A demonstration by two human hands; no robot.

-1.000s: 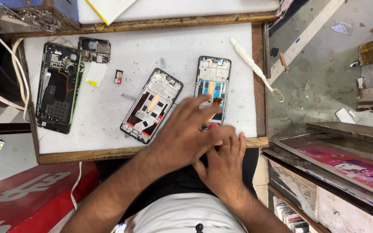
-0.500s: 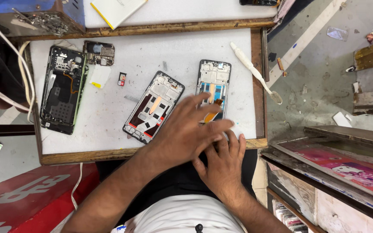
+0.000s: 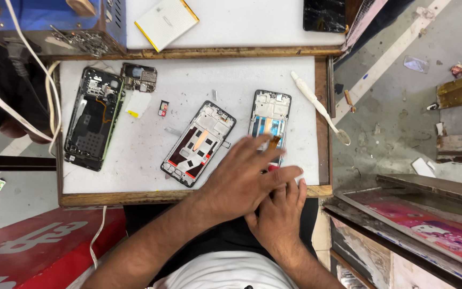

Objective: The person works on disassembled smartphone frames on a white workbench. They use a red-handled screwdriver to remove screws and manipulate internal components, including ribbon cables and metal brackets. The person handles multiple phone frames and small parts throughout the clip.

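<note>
left hand (image 3: 241, 184) still over right hand (image 3: 279, 211), unmoved

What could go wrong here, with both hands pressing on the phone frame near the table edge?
1. The left hand covers the lower end of the right phone frame, close to its orange flex cable; pressure might crease it.
2. The work sits near the table edge, so the frame could slide off.
3. A small loose part could be swept away.

hidden: phone frame (image 3: 270, 120) lower end — under left hand (image 3: 241, 182)
</note>
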